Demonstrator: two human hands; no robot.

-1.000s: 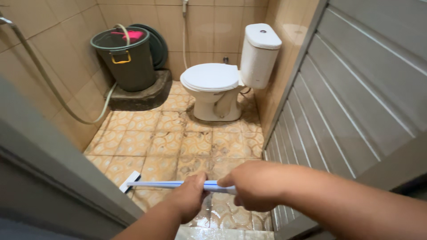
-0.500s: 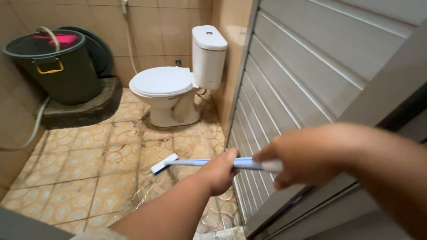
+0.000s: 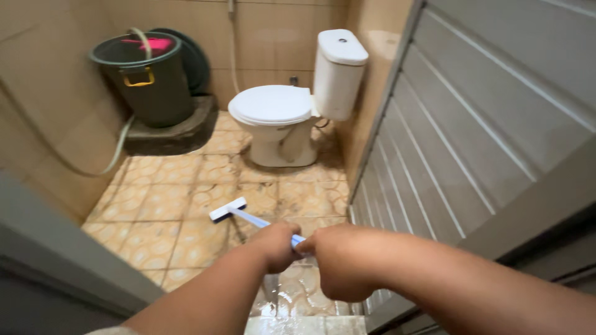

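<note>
Both my hands grip the light blue handle of a long floor brush (image 3: 248,219). My left hand (image 3: 277,245) holds it further down the shaft and my right hand (image 3: 338,257) holds the near end. The white brush head (image 3: 227,209) rests on the wet patterned floor tiles (image 3: 161,211) in the middle of the bathroom, pointing away from me to the left. The part of the handle inside my fists is hidden.
A white toilet (image 3: 276,118) with its lid down and a cistern (image 3: 338,71) stands at the back right. A dark bucket (image 3: 146,77) sits on a stone step (image 3: 167,133) at the back left, with a hose (image 3: 121,146). A grey slatted door (image 3: 472,136) stands open on the right.
The view has swung back to the left. My hands have drawn closer together on the handle, and the brush now points forward and left, its head still on the tiles.
</note>
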